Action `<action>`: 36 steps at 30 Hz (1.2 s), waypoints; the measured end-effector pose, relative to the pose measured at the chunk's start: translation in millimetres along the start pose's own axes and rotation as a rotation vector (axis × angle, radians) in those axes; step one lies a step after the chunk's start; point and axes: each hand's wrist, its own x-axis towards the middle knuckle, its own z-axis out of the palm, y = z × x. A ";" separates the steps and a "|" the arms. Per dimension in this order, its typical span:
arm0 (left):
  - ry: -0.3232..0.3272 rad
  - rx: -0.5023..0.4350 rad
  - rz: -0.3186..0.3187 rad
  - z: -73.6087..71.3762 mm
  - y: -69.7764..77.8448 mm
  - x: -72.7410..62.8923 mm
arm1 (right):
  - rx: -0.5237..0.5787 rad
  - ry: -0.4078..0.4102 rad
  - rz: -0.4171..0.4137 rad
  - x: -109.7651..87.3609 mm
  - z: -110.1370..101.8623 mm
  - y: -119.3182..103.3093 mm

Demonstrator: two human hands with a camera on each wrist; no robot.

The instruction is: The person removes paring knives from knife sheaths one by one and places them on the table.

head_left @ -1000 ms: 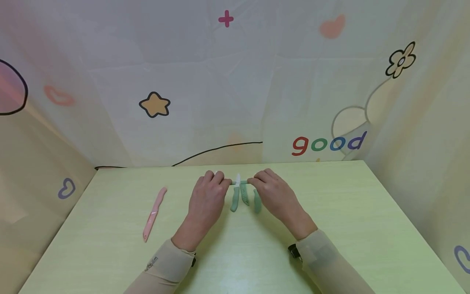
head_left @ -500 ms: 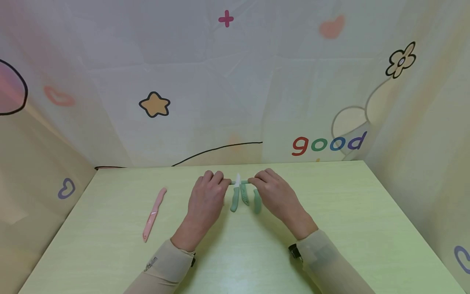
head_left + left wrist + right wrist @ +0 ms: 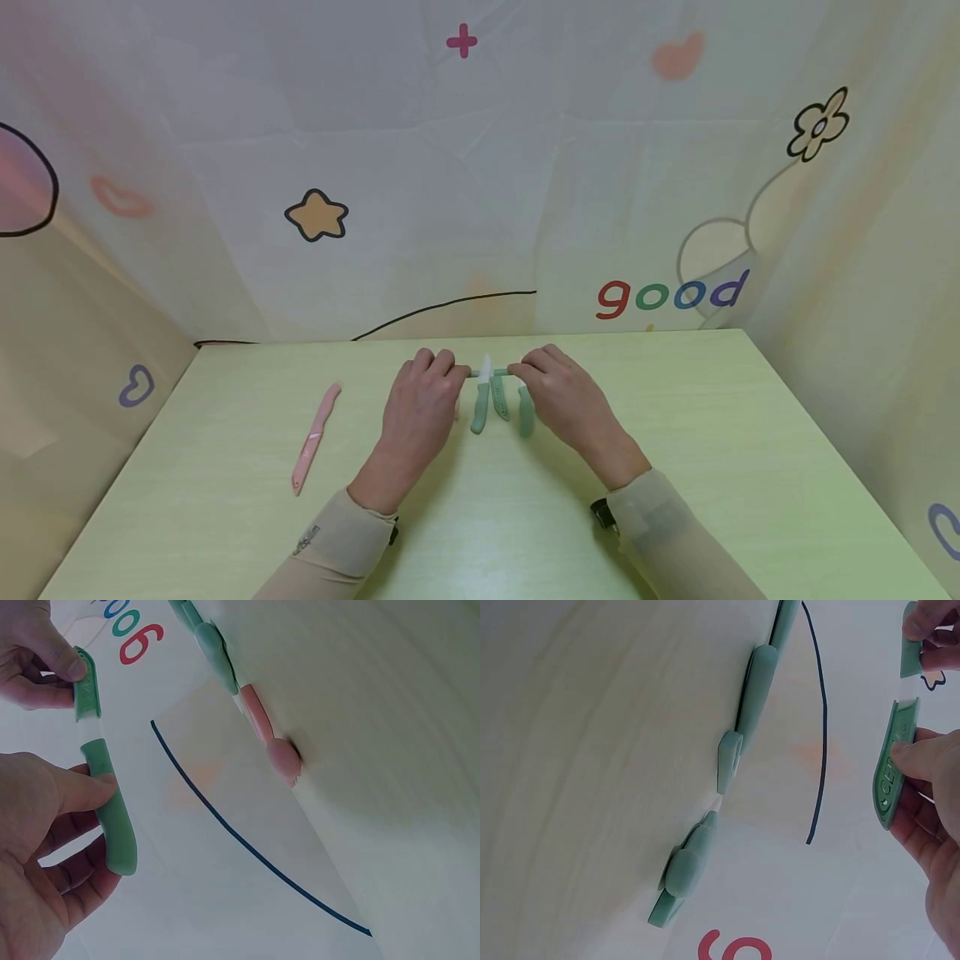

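1. Head view: full layout on the table. Landmark: loose green knife, pale blade pointing away from the person. Loose green sheath just right of landmark; second green handle farther right, partly covered by the right hand. Pink knife well left of landmark; wrist views do not show it clearly.
2. Left wrist view: shows what the head view mostly hides, the left hand gripping the held green handle, thumb on one side, fingers curled behind.
3. Right wrist view: right hand pinches the held green sheath between thumb and fingers; raised lettering legible only here, starting "CE", remainder partly under the thumb.
4. Position: held knife spans sideways between both hands, raised above the table; from the head it crosses the landmark's blade.
5. Appearance: handle smooth, plain green, gently curved; sheath green, slim, ridged at the edges. Short pale strip of held blade bare between them.
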 end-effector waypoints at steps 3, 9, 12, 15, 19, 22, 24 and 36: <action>-0.003 0.000 0.001 -0.6 -0.2 0.2 | 0.000 -0.007 0.007 -0.3 -0.1 0.5; -0.003 -0.002 -0.001 -0.7 0.0 0.4 | 0.002 -0.011 0.010 -0.2 -0.8 1.3; -0.004 -0.006 -0.004 -0.8 -0.2 0.2 | 0.002 -0.009 0.008 -0.7 -1.4 1.7; -0.005 -0.013 -0.007 -0.9 -0.3 0.2 | 0.004 -0.013 0.010 -1.3 -1.5 2.2; -0.011 -0.015 -0.010 -1.7 -0.7 0.0 | 0.005 -0.018 0.016 -1.7 -1.3 2.5; -0.018 -0.003 -0.014 -2.4 -1.7 -0.1 | 0.000 -0.016 0.016 -1.7 -1.1 2.7; -0.023 0.006 -0.017 -2.7 -2.5 0.0 | -0.003 -0.016 0.017 -1.4 -1.1 2.7; -0.022 -0.001 -0.018 -1.6 -3.9 0.9 | -0.006 -0.016 0.020 -1.7 -1.8 2.6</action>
